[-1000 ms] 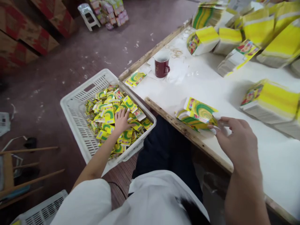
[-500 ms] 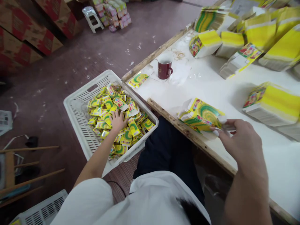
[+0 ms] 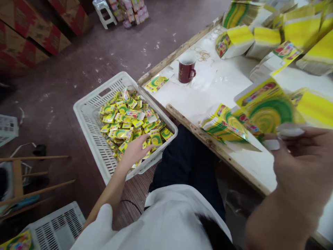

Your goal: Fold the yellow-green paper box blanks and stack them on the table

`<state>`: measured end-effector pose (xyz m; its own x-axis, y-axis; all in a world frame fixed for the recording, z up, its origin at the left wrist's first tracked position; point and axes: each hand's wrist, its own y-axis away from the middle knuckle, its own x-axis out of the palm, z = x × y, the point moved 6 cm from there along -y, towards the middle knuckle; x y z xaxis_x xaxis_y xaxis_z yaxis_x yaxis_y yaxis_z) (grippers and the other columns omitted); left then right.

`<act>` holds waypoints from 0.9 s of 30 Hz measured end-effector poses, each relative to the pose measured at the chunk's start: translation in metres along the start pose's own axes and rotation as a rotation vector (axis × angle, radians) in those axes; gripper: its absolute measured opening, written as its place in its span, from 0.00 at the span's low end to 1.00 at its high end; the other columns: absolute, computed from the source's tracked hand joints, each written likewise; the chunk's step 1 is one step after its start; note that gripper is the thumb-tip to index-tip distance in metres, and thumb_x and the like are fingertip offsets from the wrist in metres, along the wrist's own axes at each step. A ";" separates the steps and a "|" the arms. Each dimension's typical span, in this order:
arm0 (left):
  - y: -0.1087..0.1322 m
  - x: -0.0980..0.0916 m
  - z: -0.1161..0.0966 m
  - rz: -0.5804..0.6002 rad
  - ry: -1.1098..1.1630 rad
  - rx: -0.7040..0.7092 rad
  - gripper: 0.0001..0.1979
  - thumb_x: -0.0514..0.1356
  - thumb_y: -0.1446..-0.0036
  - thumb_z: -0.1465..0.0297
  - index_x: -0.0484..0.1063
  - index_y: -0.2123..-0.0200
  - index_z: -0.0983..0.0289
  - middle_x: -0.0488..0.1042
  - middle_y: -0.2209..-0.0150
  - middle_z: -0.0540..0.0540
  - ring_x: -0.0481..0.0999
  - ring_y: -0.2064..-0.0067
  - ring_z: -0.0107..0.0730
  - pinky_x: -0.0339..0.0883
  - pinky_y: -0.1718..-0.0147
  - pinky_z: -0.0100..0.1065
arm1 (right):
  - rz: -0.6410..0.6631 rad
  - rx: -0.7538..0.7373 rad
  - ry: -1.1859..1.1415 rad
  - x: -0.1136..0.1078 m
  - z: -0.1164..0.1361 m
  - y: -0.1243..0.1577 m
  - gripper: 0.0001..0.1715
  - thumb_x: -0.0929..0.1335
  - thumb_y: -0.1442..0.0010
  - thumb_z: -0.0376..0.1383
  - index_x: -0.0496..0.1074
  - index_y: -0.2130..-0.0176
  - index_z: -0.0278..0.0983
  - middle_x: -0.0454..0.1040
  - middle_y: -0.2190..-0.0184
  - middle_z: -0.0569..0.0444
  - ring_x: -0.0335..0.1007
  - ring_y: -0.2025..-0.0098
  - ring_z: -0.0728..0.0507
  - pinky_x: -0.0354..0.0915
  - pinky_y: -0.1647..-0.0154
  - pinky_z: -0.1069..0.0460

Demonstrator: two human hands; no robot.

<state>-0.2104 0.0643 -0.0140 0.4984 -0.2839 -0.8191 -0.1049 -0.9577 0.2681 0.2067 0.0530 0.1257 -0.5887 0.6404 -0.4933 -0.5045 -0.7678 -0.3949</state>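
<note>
Between the thumb and fingers of my right hand (image 3: 299,152) is a flat yellow-and-green printed carton (image 3: 270,107), raised above the table and tilted. Just left of it, a stack of the same flat cartons (image 3: 226,123) lies by the table's near edge. My left hand (image 3: 136,149) is over the near side of a white plastic basket (image 3: 91,121), fingers apart and holding nothing. Many small folded yellow-and-green boxes (image 3: 122,121) are heaped in that basket.
A dark red mug (image 3: 186,69) stands on the white table (image 3: 221,90) near rubber bands (image 3: 203,55). One flat carton lies by the wooden edge strip (image 3: 182,118). Bundles of cartons (image 3: 240,40) fill the table's far side. A white stool (image 3: 104,14) and red-brown boxes (image 3: 47,34) stand on the floor.
My right hand has lifted a flat carton off the stack, up and to the right. My left hand has drawn back toward me from the middle of the heap.
</note>
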 end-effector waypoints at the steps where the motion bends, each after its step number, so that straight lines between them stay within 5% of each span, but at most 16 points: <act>1: 0.001 -0.002 -0.027 -0.051 0.241 0.121 0.34 0.63 0.44 0.48 0.66 0.39 0.57 0.73 0.41 0.64 0.75 0.42 0.54 0.65 0.41 0.51 | 0.062 -0.042 -0.037 0.005 0.011 0.008 0.19 0.76 0.54 0.43 0.68 0.65 0.43 0.79 0.64 0.49 0.71 0.73 0.43 0.68 0.71 0.45; 4: 0.006 0.004 -0.107 -0.117 1.020 0.460 0.48 0.67 0.56 0.39 0.61 0.36 0.53 0.66 0.35 0.63 0.67 0.35 0.57 0.68 0.42 0.51 | 0.441 -0.198 -0.091 0.041 0.041 0.044 0.07 0.71 0.44 0.36 0.69 0.64 0.43 0.79 0.64 0.53 0.69 0.74 0.47 0.68 0.70 0.49; 6: 0.002 0.017 -0.143 -0.128 1.378 0.446 0.47 0.65 0.57 0.37 0.63 0.37 0.52 0.63 0.33 0.61 0.63 0.32 0.59 0.66 0.40 0.52 | 0.656 -0.288 -0.110 0.064 0.048 0.072 0.05 0.67 0.42 0.32 0.68 0.65 0.43 0.76 0.68 0.56 0.69 0.73 0.47 0.67 0.71 0.51; 9: -0.006 0.035 -0.167 -0.205 1.661 0.236 0.35 0.54 0.46 0.37 0.71 0.46 0.55 0.73 0.42 0.60 0.66 0.34 0.58 0.66 0.41 0.55 | 0.676 -0.307 -0.115 0.080 0.040 0.095 0.08 0.66 0.42 0.29 0.67 0.63 0.43 0.73 0.70 0.56 0.70 0.70 0.45 0.67 0.69 0.51; 13: -0.010 0.053 -0.173 -0.124 1.728 0.113 0.31 0.51 0.44 0.39 0.73 0.55 0.58 0.78 0.52 0.61 0.70 0.37 0.57 0.65 0.39 0.56 | 0.561 -0.258 -0.140 0.082 0.024 0.105 0.09 0.67 0.42 0.29 0.66 0.63 0.42 0.72 0.68 0.56 0.70 0.66 0.43 0.67 0.65 0.49; 18: -0.008 0.068 -0.170 -0.008 1.733 0.090 0.28 0.58 0.44 0.43 0.74 0.53 0.58 0.80 0.56 0.58 0.77 0.44 0.51 0.70 0.43 0.50 | 0.584 -0.150 -0.236 0.092 0.018 0.116 0.09 0.66 0.42 0.28 0.64 0.66 0.42 0.70 0.71 0.57 0.68 0.67 0.45 0.65 0.66 0.51; 23: -0.008 0.069 -0.157 -0.231 1.640 -0.009 0.30 0.61 0.44 0.43 0.74 0.52 0.62 0.80 0.63 0.58 0.82 0.58 0.46 0.77 0.59 0.43 | 0.651 -0.006 -0.357 0.091 0.018 0.124 0.07 0.68 0.41 0.29 0.66 0.66 0.41 0.69 0.70 0.59 0.66 0.69 0.48 0.63 0.67 0.53; 27: -0.005 0.068 -0.154 -0.397 1.589 -0.012 0.32 0.61 0.46 0.40 0.75 0.53 0.61 0.80 0.63 0.58 0.81 0.58 0.46 0.77 0.61 0.41 | 0.676 0.134 -0.438 0.091 0.018 0.129 0.07 0.70 0.41 0.32 0.67 0.63 0.41 0.70 0.67 0.58 0.67 0.66 0.48 0.65 0.65 0.53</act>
<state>-0.0434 0.0568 0.0071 0.8243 0.3036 0.4779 0.2404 -0.9519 0.1902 0.0766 0.0123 0.0435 -0.9724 0.0093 -0.2331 -0.0068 -0.9999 -0.0112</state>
